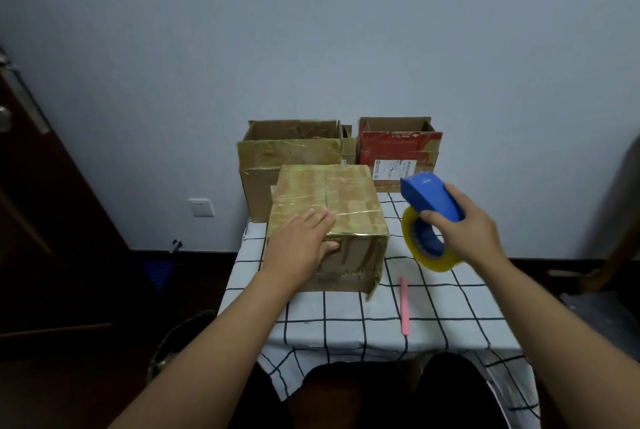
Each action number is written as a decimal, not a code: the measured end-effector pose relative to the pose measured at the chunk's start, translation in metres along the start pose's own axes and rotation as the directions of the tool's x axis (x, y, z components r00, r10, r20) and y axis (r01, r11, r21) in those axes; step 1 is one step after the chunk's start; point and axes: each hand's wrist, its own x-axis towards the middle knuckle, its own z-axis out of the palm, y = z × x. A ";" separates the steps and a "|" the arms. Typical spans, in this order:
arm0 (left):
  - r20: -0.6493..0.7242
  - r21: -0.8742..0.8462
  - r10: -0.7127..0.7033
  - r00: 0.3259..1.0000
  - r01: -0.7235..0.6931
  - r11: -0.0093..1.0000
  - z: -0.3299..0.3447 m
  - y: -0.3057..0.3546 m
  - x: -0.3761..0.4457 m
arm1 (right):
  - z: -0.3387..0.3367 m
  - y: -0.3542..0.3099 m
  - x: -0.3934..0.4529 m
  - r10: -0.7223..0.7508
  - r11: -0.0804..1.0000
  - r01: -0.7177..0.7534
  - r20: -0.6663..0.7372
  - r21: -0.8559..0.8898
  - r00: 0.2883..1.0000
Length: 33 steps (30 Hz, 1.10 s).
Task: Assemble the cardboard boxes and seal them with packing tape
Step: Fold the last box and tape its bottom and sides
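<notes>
The left hand (299, 241) lies flat, fingers straight, on the taped box (329, 217) at its near-left top edge, while the right hand (464, 231) grips the blue tape dispenser (431, 200) just right of it, above bare worktop (450, 307).

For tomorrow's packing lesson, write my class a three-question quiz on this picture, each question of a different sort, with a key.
1. True or false: the tape dispenser lies flat on the table.
2. Which hand rests on the closed box? A) left B) right C) neither
3. Fill in: the pink pen lies on the checked cloth to the ____ of the closed box.

Key: 1 false, the right hand holds it in the air. 2 A, the left hand lies flat on top. 3 right.
</notes>
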 end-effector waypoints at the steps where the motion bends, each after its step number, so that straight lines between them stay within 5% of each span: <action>1: -0.001 0.015 0.002 1.000 -0.002 1.000 0.000 -0.003 0.000 | -0.010 -0.008 0.004 -0.026 1.000 0.025 0.023 0.015 0.999; 6: 0.015 0.050 -0.001 1.000 0.000 0.999 0.005 -0.015 0.000 | -0.044 -0.063 0.016 -0.198 0.977 0.178 0.195 0.114 0.961; 13: -0.026 0.054 -0.026 0.999 0.027 0.998 0.006 -0.009 0.004 | -0.007 -0.117 0.030 -0.401 0.914 0.317 0.458 0.252 0.793; 15: 0.008 -0.012 -0.013 1.000 0.013 1.000 0.001 -0.010 0.002 | 0.004 -0.124 0.037 -0.424 0.906 0.338 0.521 0.257 0.741; 17: 0.131 -0.264 -0.063 0.989 0.097 0.960 -0.014 -0.017 0.004 | 0.011 -0.127 0.043 -0.432 0.902 0.337 0.557 0.271 0.709; 18: 0.202 -0.470 -0.134 0.970 0.216 0.856 -0.027 -0.020 0.007 | 0.013 -0.126 0.046 -0.436 0.900 0.338 0.565 0.276 0.700; 20: 0.312 -0.815 -0.289 0.905 0.411 0.409 -0.049 -0.025 0.016 | 0.016 -0.125 0.049 -0.441 0.898 0.337 0.574 0.284 0.690; 22: 0.367 -0.909 -0.360 0.858 0.412 0.055 -0.066 -0.027 0.027 | 0.019 -0.124 0.052 -0.443 0.897 0.330 0.578 0.295 0.686; 33: 0.435 -0.865 -0.213 0.875 0.340 -0.369 -0.076 -0.034 0.050 | 0.023 -0.130 0.063 -0.447 0.894 0.333 0.645 0.299 0.620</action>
